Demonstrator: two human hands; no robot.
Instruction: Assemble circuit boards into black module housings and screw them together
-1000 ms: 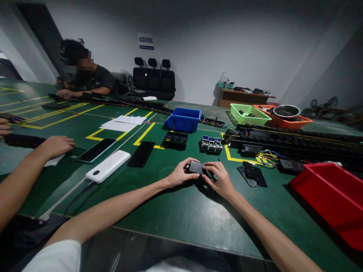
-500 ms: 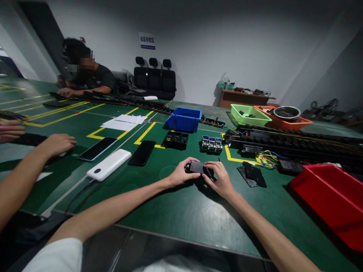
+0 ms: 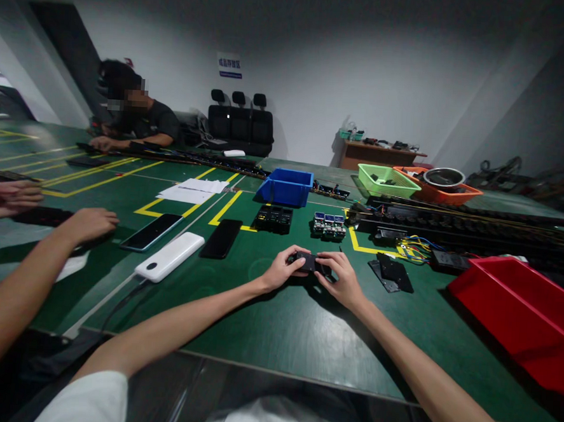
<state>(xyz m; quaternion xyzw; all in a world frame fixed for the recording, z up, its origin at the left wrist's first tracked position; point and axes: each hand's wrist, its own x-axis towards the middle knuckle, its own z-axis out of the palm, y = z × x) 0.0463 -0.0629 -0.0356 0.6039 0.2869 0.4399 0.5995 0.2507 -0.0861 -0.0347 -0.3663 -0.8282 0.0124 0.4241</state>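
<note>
Between my two hands is a small black boxy part (image 3: 309, 262), held just above the green table. My left hand (image 3: 282, 268) grips its left side, the thumb lying across the front. On the right side, my right hand (image 3: 342, 278) pinches it with thumb and fingertips; what exactly those fingertips press on is partly hidden. Beyond my hands stand a group of black modules (image 3: 273, 219) and a group of small modules with blue tops (image 3: 329, 226). To the right of my right hand lie several flat black plates (image 3: 393, 272).
A red bin (image 3: 519, 314) stands at right, a blue bin (image 3: 286, 187) farther back. Left of my arm lie a white power bank (image 3: 170, 257) and two phones (image 3: 222, 238). A co-worker's hands (image 3: 90, 225) rest at far left; another person (image 3: 139, 113) sits across the table.
The black part has turned in my hands, so a darker face shows instead of the grey one. My left thumb has moved up onto its front.
</note>
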